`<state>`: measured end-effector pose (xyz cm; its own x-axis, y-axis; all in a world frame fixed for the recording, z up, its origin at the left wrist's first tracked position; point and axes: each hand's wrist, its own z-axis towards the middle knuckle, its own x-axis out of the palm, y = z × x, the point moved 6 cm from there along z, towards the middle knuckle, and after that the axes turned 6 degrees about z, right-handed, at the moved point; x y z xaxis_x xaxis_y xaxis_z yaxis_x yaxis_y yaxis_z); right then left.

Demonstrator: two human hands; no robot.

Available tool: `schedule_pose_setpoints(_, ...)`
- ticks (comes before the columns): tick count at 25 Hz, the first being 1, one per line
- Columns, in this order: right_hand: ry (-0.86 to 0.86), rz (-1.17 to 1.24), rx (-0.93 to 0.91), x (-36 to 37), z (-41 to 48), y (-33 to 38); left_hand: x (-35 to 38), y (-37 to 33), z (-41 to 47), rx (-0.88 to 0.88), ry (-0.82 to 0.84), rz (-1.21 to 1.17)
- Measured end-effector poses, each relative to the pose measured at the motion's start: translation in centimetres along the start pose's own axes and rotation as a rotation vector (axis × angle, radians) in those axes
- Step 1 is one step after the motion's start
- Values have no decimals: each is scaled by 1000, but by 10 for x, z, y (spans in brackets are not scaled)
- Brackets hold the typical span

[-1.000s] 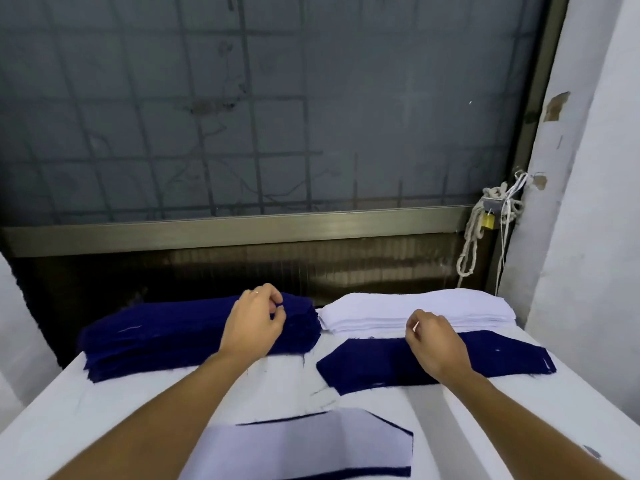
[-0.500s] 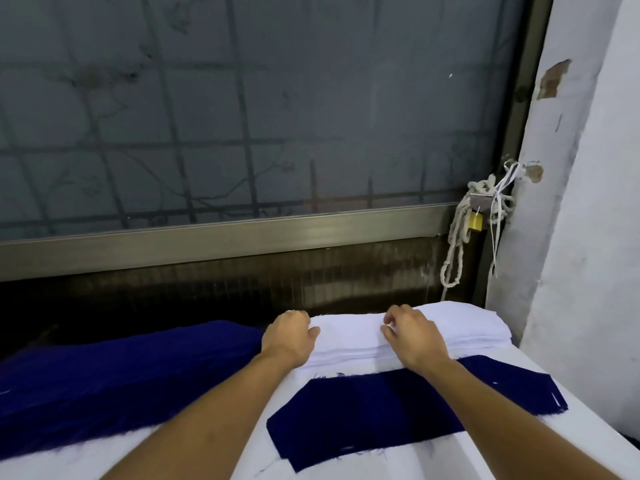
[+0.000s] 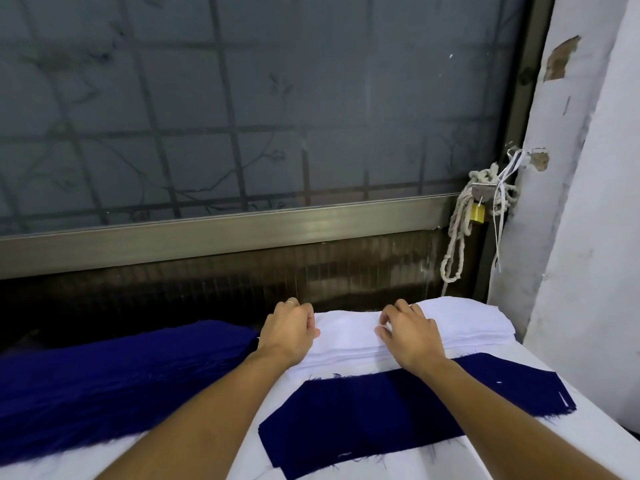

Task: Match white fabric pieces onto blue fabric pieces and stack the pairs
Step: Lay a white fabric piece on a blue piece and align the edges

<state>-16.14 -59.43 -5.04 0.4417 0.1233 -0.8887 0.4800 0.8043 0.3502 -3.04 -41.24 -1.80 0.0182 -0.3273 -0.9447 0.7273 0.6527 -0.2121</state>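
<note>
Now left hand (image 3: 289,332) and right hand (image 3: 410,336) pinch the top of white cut-fabric stack (image 3: 467,323), fingers curled. Single navy fabric piece (image 3: 381,420) lies just in front, under both forearms. Left hand came off navy fabric stack (image 3: 121,375).

Both hands are set on a pile of fabric pieces (image 3: 464,323): the left hand (image 3: 289,336) at its left end, the right hand (image 3: 410,336) near its middle, with the rest of the pile spread out to the right of the right hand. A second pile (image 3: 121,379) is laid to the left of the left hand, its end just beside that hand. A single fabric piece (image 3: 381,420) is spread on the table (image 3: 588,441) nearer than the hands, beneath both forearms. Behind the hands a window rail (image 3: 242,226) is run across. Further back, to the right of the right hand, a rope bundle (image 3: 459,237) with a padlock (image 3: 478,213) is hung beside a wall (image 3: 588,237).
</note>
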Motion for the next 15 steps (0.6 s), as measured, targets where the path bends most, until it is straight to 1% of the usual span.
schedule_pose_setpoints(1, 1, -3, 0, 0, 0, 0, -2, -1, -1, 29, -12, -2)
schedule_pose_setpoints(3, 0, -14, 6, 1, -1, -1, -2, -2, -2, 52, -6, -79)
schedule_pose_setpoints(6, 11, -19, 22, 2, -1, 0, -3, -4, -4, 51, 44, -234)
schedule_pose_setpoints(10, 26, -10, 26, 2, 0, 4, -3, -10, -5, 41, 108, -363)
schedule_pose_setpoints(13, 10, 25, -53, 2, 3, 17, -1, -21, -6, 66, 158, -402)
schedule_pose_setpoints(15, 27, 101, -115, 4, 4, 32, -5, -29, -5, 94, 119, -391)
